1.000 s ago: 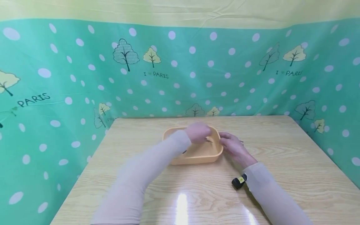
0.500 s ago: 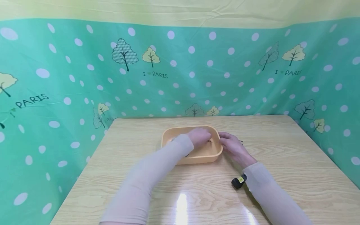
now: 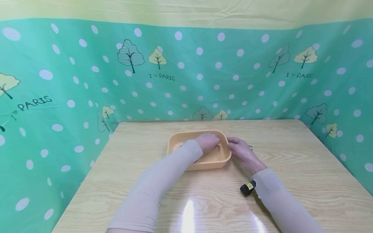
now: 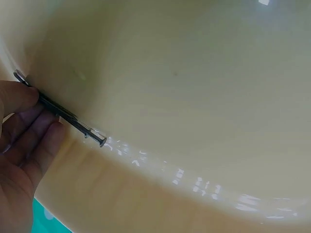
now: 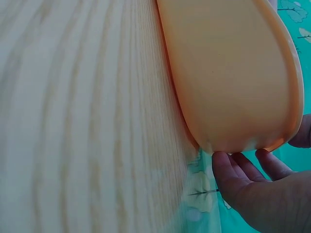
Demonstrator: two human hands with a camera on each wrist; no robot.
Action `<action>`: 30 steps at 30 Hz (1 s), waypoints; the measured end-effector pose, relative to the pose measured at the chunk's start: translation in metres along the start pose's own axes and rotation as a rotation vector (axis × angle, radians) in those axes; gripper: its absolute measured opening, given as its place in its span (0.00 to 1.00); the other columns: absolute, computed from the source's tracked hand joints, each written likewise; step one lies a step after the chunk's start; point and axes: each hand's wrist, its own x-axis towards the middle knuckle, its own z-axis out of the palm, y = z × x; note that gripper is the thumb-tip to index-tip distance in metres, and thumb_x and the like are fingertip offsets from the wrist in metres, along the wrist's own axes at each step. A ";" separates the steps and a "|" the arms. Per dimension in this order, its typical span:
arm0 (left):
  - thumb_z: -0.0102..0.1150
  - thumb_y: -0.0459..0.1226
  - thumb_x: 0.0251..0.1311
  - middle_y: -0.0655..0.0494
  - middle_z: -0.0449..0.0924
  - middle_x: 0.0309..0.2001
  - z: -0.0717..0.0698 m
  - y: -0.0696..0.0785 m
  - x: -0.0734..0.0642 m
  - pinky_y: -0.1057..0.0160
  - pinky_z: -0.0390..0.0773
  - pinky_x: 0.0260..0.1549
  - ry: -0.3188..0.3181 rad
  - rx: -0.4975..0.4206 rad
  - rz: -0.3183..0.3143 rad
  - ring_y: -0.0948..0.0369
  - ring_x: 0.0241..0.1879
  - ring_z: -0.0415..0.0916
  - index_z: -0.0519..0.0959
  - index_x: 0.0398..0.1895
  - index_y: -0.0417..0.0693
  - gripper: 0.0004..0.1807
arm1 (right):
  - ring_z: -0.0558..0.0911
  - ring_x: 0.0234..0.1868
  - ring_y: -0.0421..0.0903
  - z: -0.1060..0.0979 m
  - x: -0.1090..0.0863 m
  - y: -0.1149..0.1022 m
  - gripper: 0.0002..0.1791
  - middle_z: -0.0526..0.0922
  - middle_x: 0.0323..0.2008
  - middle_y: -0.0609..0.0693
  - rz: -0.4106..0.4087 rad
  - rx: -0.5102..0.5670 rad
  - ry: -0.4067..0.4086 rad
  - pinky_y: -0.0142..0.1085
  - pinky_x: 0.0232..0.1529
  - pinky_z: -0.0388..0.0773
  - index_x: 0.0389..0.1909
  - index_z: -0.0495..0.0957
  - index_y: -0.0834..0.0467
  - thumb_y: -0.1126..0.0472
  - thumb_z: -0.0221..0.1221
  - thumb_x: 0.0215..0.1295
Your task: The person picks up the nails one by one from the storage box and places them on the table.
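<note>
In the head view a peach-coloured plastic bin (image 3: 175, 140) lies on the table. My left hand (image 3: 208, 141) reaches down inside it, near the far right corner. The left wrist view shows this left hand (image 4: 26, 126) pinching several thin dark nails (image 4: 63, 112) between thumb and fingers, close to the bin's wall (image 4: 121, 179). One flat nail head points away from the hand. My right hand (image 3: 243, 153) is at the bin's right end, and in the right wrist view the right hand (image 5: 265, 194) holds its bent fingertips against the outer wall (image 5: 233, 97).
The wooden table (image 3: 204, 194) carries the bin near its far side. A polka-dotted curtain (image 3: 201, 81) closes off the back and sides. A small black device (image 3: 247, 188) sits on the right wrist. My left sleeve (image 3: 166, 176) covers part of the bin's front and interior.
My left hand has moved slightly down and to the right inside the bin. The right hand stays at the bin's right end.
</note>
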 end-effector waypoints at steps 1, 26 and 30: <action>0.52 0.35 0.65 0.58 0.82 0.48 0.000 0.000 0.000 0.64 0.75 0.53 -0.004 -0.002 -0.004 0.60 0.47 0.78 0.79 0.53 0.58 0.16 | 0.68 0.64 0.58 0.000 0.000 0.000 0.31 0.63 0.66 0.63 0.000 0.002 -0.001 0.47 0.64 0.66 0.70 0.57 0.65 0.68 0.46 0.64; 0.51 0.34 0.65 0.57 0.81 0.47 0.000 0.001 0.000 0.64 0.74 0.53 -0.034 -0.072 -0.037 0.60 0.47 0.77 0.78 0.51 0.54 0.13 | 0.69 0.63 0.57 0.000 0.002 0.003 0.29 0.65 0.65 0.62 -0.006 -0.014 0.019 0.47 0.64 0.66 0.69 0.60 0.65 0.66 0.46 0.66; 0.51 0.34 0.65 0.57 0.81 0.45 -0.002 0.001 -0.001 0.64 0.75 0.51 -0.019 -0.086 -0.025 0.60 0.45 0.77 0.78 0.49 0.53 0.12 | 0.69 0.63 0.57 -0.001 0.002 0.003 0.28 0.65 0.65 0.62 -0.009 -0.013 0.016 0.47 0.64 0.66 0.68 0.60 0.65 0.66 0.46 0.66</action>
